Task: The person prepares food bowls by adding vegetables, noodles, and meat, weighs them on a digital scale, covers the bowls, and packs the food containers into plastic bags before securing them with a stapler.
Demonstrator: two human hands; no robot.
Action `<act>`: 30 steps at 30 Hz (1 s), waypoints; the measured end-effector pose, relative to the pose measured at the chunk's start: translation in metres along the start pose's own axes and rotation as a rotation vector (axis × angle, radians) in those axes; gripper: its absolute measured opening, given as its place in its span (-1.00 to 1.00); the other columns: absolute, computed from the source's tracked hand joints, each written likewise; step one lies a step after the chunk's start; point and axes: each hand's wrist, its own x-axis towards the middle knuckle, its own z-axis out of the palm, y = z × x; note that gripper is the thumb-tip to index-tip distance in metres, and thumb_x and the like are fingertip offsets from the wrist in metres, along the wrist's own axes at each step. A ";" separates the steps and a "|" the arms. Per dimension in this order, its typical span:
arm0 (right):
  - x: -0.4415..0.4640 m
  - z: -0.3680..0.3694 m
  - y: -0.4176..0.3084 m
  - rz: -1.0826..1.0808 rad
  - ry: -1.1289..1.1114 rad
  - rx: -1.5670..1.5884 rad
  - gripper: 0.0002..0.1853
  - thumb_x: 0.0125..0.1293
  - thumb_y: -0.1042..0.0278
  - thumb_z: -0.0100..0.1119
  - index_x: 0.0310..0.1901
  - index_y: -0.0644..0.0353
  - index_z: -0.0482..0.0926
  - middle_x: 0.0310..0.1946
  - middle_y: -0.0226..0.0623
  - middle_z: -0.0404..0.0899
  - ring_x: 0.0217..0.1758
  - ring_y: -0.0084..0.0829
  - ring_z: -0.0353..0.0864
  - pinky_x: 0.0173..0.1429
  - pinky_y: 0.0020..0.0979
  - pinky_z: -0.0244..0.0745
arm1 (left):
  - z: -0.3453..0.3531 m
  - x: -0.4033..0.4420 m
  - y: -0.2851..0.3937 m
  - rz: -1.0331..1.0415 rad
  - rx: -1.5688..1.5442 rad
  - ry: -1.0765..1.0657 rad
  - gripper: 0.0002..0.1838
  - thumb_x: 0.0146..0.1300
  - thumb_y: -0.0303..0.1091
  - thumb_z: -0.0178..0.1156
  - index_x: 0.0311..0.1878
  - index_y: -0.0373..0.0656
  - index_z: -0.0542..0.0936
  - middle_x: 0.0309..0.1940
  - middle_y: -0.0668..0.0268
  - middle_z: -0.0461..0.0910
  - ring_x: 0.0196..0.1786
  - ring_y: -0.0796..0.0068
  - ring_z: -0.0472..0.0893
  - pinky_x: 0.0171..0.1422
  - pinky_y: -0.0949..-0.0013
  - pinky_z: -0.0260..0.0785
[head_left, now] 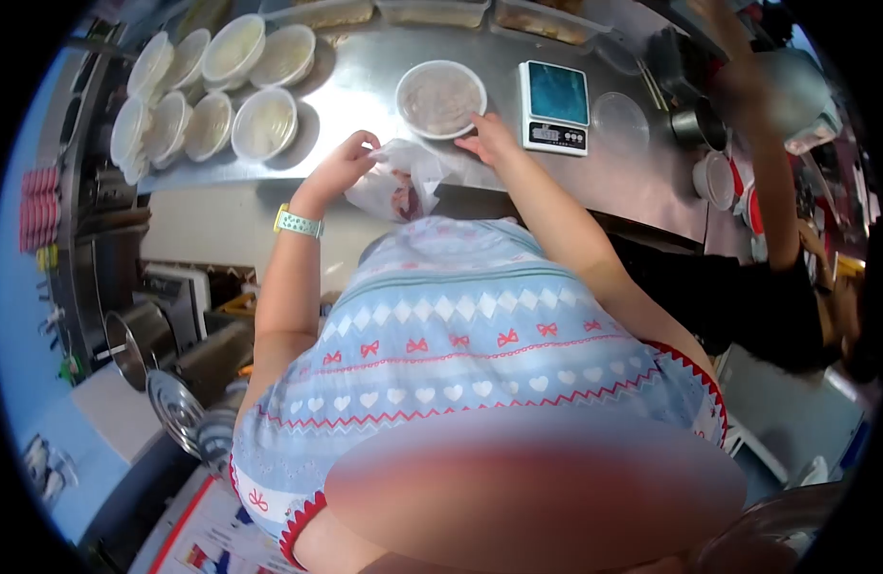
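Note:
A round white plastic bowl (441, 99) with greyish-pink contents stands on the steel counter (355, 72). At its lower right rim, my right hand (492, 141) grips the edge between thumb and fingers. My left hand (346, 165) is closed, its curled fingers at the top edge of a translucent plastic bag (374, 191). Reddish meat (403, 196) shows inside the bag, which hangs at the counter's front edge, close to my apron. Just right of the bowl sits a digital scale (557, 100) with a blue-green plate.
Several filled white bowls (265, 124) crowd the counter's left, some stacked. Clear tubs (432, 11) line the back. A clear lid (620, 121) lies right of the scale, near a dark pot (698, 126). Another person's arm (771, 182) reaches in at right.

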 end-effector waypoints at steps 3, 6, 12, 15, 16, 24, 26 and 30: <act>0.031 -0.016 0.002 -0.046 0.094 0.101 -0.67 0.50 0.32 0.00 0.17 0.25 0.27 0.11 -0.02 0.43 0.07 -0.01 0.61 0.00 -0.04 0.71 | -0.015 0.022 0.005 -0.049 -0.084 -0.073 -0.80 0.35 -0.33 0.17 0.00 -0.05 0.49 -0.36 0.40 0.56 -0.37 0.63 0.40 -0.31 0.48 0.27; 0.035 -0.016 -0.009 -0.063 0.161 0.151 -0.71 0.49 0.34 0.01 0.14 0.21 0.28 0.04 -0.06 0.46 0.00 -0.07 0.63 -0.04 0.01 0.72 | -0.021 0.045 0.023 -0.057 -0.273 -0.213 -0.82 0.37 -0.44 0.12 -0.01 0.01 0.46 -0.42 0.57 0.51 -0.47 0.83 0.23 -0.47 0.63 0.01; 0.024 0.004 -0.050 -0.075 0.407 -0.081 -0.55 0.46 0.24 0.04 0.24 0.29 0.23 0.16 -0.05 0.40 0.19 -0.06 0.53 0.25 0.03 0.51 | -0.020 0.117 0.042 -0.074 -0.311 -0.434 -0.80 0.36 -0.49 0.12 -0.02 0.02 0.45 -0.41 0.56 0.48 -0.46 0.79 0.30 -0.46 0.60 0.06; -0.018 0.027 -0.044 -0.638 0.459 -0.878 -0.51 0.34 0.17 0.16 0.20 0.17 0.32 0.14 0.05 0.47 0.11 0.05 0.58 0.18 -0.13 0.51 | -0.012 0.144 0.041 0.026 -0.167 -0.496 -0.79 0.36 -0.50 0.14 -0.01 0.02 0.44 -0.30 0.50 0.52 -0.32 0.74 0.37 -0.31 0.61 0.18; -0.053 0.039 -0.048 -0.914 0.330 -1.289 -0.51 0.31 0.22 0.17 0.22 0.14 0.33 0.13 0.06 0.49 0.13 0.06 0.57 0.22 -0.14 0.46 | -0.008 0.153 0.034 0.042 -0.212 -0.536 -0.79 0.37 -0.51 0.12 -0.01 0.02 0.44 -0.24 0.49 0.53 -0.31 0.75 0.36 -0.28 0.60 0.21; -0.033 0.005 -0.012 -0.569 0.077 -0.859 -0.55 0.24 0.53 0.14 0.17 0.03 0.41 0.00 -0.07 0.57 0.07 -0.04 0.61 0.17 -0.23 0.48 | -0.007 0.142 -0.002 0.502 0.397 -0.302 -0.57 0.07 -0.55 0.25 0.04 -0.13 0.43 -0.09 0.24 0.57 -0.03 0.38 0.55 0.13 0.31 0.39; -0.038 0.008 -0.027 -0.425 -0.083 -0.653 -0.58 0.26 0.58 0.08 0.15 0.05 0.41 -0.03 -0.16 0.57 0.01 -0.14 0.61 0.13 -0.30 0.49 | -0.002 0.144 -0.043 0.442 0.470 -0.119 -0.60 0.07 -0.54 0.22 0.02 -0.14 0.43 -0.11 0.20 0.57 -0.05 0.31 0.57 0.10 0.28 0.42; -0.023 -0.023 -0.031 -0.757 -0.111 -0.989 -0.65 0.14 0.70 0.07 -0.05 0.11 0.53 -0.04 -0.22 0.52 -0.01 -0.26 0.55 0.16 -0.34 0.43 | -0.010 0.117 -0.059 -0.066 -0.201 0.019 -0.71 0.09 -0.56 0.13 -0.08 -0.15 0.45 -0.16 0.10 0.56 -0.13 0.08 0.61 -0.05 0.19 0.47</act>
